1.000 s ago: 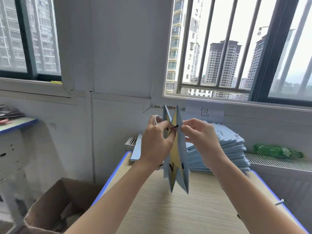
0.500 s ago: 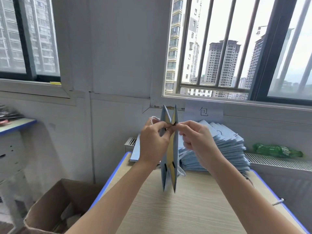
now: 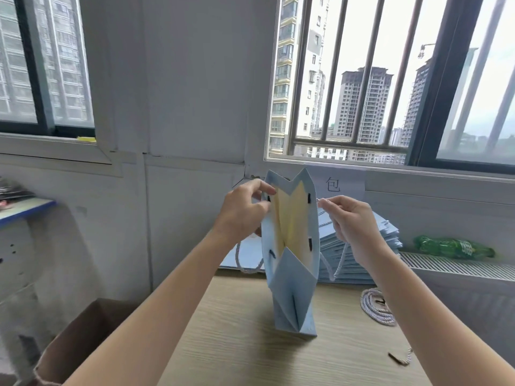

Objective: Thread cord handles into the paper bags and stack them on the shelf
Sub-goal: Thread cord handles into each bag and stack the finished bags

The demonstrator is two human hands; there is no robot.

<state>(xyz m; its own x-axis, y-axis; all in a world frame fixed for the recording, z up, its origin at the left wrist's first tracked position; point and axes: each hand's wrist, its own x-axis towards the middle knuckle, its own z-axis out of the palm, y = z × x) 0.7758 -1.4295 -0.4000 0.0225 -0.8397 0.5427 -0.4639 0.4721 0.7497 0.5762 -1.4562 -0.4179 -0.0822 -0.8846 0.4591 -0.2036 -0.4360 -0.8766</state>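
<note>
A light blue paper bag with a pale yellow inside stands upright on the wooden table, its mouth spread open toward me. My left hand pinches the bag's left top edge near a black cord end. My right hand pinches a white twisted cord just right of the bag's right wall; the cord loops down beside the bag. Another cord loop hangs on the bag's left side, below my left wrist.
A tall stack of flat blue bags lies behind the bag by the window wall. A coil of white cords and one loose cord lie on the table's right part. A green bottle rests on the radiator. An open cardboard box stands low left.
The bag was pressed nearly flat between both hands; now its mouth is spread wide. My hands have moved apart, the right one drawing a cord out to the right.
</note>
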